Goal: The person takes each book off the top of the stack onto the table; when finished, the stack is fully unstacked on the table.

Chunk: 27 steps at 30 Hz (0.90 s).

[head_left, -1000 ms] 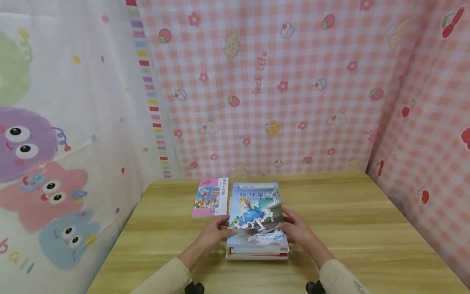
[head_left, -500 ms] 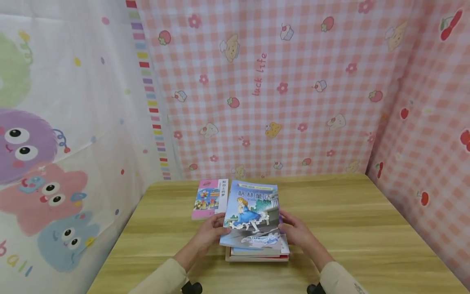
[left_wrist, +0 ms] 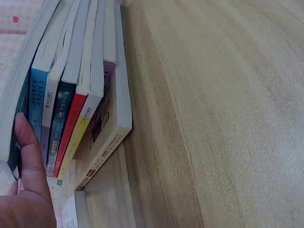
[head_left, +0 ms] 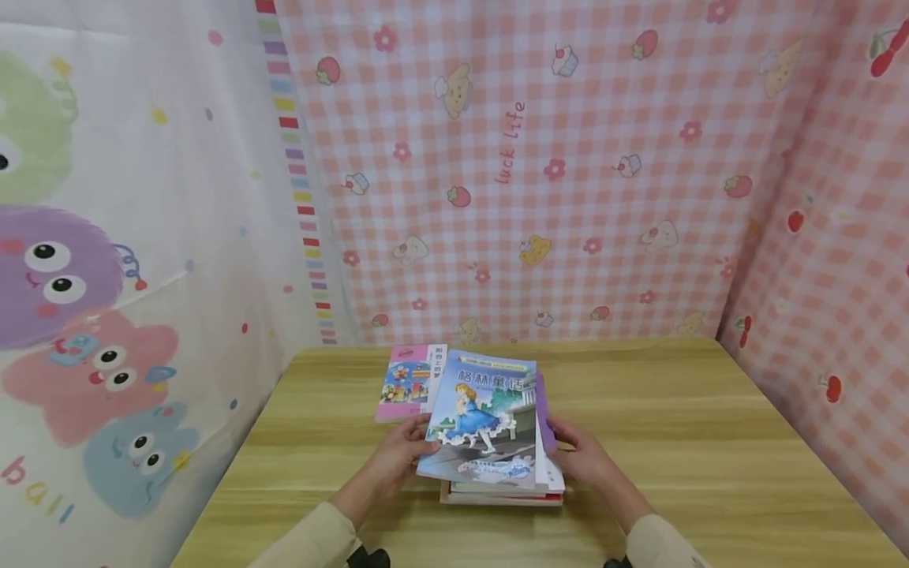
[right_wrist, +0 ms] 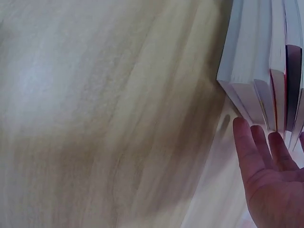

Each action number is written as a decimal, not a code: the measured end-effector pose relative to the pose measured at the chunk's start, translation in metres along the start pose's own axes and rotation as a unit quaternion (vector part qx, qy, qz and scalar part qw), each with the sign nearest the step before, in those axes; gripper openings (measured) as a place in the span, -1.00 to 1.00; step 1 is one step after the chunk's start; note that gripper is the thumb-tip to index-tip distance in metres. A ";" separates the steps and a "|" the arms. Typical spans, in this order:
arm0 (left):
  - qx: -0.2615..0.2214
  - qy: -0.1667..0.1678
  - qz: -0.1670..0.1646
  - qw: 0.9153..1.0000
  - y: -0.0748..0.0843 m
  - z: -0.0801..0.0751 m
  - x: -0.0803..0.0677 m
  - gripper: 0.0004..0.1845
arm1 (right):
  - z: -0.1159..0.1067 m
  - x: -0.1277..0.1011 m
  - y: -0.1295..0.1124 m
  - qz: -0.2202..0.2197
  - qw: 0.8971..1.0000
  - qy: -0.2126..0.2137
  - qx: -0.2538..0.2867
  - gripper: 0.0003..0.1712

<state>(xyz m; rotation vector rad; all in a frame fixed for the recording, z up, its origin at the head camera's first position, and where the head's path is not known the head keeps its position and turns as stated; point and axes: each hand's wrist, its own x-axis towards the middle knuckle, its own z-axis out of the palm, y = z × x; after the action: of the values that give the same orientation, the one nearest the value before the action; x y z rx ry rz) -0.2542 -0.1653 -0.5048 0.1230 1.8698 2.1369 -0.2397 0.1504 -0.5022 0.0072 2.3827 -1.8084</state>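
two hands at a stack of books on a wooden table

while the stack of books [head_left: 503, 483] lies on the wooden table [head_left: 675, 442] just in front of the person, its top book [head_left: 483, 418] sits lifted and skewed, the near left corner swung out past the stack's left edge. its cover shows a girl in a blue dress with four large chinese characters across the top; they are too small to read surely. the long axis of this book runs away from the person toward the pink checked cloth [head_left: 568, 158], tilted a little leftward, title end at the far side.

the left hand [head_left: 398, 461] is at the stack's left side, fingers curled to the top book's edge; in the left wrist view the thumb [left_wrist: 28, 152] presses against the upper spines, so it has hold of the top book. the spines there are blue, dark, red and yellow with small print that cannot be read. the right hand [head_left: 585, 461] is at the stack's right side, fingers nearly straight and resting against the page edges [right_wrist: 256, 95], gripping nothing.

a pink book [head_left: 408, 383] lies flat just beyond the stack's far left corner, partly under the top book. behind the stack the cloth carries the words "luck life". left of the stack hangs a white curtain [head_left: 106, 315] printed with furry monsters.
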 end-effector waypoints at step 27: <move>-0.036 0.065 0.018 0.997 0.010 -0.040 0.006 -0.33 | 0.004 -0.001 -0.003 0.051 0.999 -0.004 0.011 -0.27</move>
<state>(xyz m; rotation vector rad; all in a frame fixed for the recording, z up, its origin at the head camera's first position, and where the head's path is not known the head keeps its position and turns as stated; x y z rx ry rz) -0.2723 -0.2034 -0.5015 0.0021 1.8720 2.2839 -0.2385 0.1458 -0.5000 0.1209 2.3130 -1.7846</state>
